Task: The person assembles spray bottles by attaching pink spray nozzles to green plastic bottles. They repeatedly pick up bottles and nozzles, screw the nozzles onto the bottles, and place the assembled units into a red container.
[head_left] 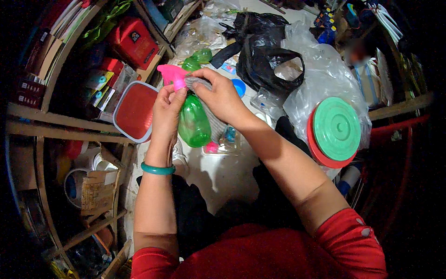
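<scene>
My left hand [167, 109] is closed round the narrow neck of a pink plastic piece [170, 73] with a flared, funnel-like end. Fingers and thumb of my right hand [216, 95] pinch a grey ribbed cloth [213, 118] against that same neck. The cloth hangs down below my right hand. Just under both hands is a see-through green plastic bottle [195, 123]; whether it joins the pink piece is hidden by my fingers. Farther off lies another green plastic piece [197, 58].
A red tub with a pale rim [132, 111] stands left, beside wooden shelves [69, 128]. Black plastic bags [260, 51] and clear plastic sheeting [320, 69] lie ahead. At right is a green round lid [337, 128] on a red one. A small blue cup [239, 87] sits on the floor.
</scene>
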The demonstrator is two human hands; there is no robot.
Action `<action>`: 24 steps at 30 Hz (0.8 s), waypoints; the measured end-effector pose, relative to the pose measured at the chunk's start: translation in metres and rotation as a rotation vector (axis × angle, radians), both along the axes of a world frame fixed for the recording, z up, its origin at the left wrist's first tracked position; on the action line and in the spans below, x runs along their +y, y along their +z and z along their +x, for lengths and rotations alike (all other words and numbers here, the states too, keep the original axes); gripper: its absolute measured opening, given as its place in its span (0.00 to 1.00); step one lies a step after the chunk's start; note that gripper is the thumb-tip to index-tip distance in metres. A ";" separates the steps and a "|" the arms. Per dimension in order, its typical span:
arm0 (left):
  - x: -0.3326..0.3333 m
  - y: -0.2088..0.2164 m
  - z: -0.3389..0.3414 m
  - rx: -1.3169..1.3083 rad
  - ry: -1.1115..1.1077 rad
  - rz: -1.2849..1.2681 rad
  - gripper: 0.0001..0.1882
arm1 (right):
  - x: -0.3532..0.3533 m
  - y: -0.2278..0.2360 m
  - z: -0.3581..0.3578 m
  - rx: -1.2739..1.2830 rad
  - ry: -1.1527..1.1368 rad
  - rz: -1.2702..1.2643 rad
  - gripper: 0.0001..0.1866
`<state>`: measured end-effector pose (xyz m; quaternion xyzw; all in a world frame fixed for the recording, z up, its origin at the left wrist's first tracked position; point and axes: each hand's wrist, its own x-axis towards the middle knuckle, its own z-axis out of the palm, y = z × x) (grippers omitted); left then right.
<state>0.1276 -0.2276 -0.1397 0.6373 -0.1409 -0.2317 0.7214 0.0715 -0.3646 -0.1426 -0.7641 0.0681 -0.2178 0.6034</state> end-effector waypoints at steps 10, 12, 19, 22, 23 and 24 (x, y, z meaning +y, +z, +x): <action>-0.002 0.005 0.001 -0.055 0.073 0.034 0.14 | 0.007 0.004 -0.003 -0.155 -0.086 -0.047 0.12; -0.001 0.008 -0.002 -0.092 0.059 0.046 0.14 | 0.007 0.004 -0.001 -0.168 -0.076 -0.044 0.12; 0.000 0.011 0.002 0.044 0.017 -0.048 0.13 | -0.003 -0.001 0.000 -0.074 -0.143 -0.158 0.11; 0.003 0.008 0.008 0.048 0.028 -0.035 0.14 | -0.005 0.004 0.000 -0.165 -0.247 -0.119 0.11; 0.004 0.005 0.011 0.040 0.025 -0.023 0.14 | -0.005 0.006 0.000 -0.192 -0.246 -0.115 0.11; 0.004 0.001 0.012 0.011 0.052 0.023 0.15 | -0.004 0.009 -0.001 -0.218 -0.246 -0.112 0.11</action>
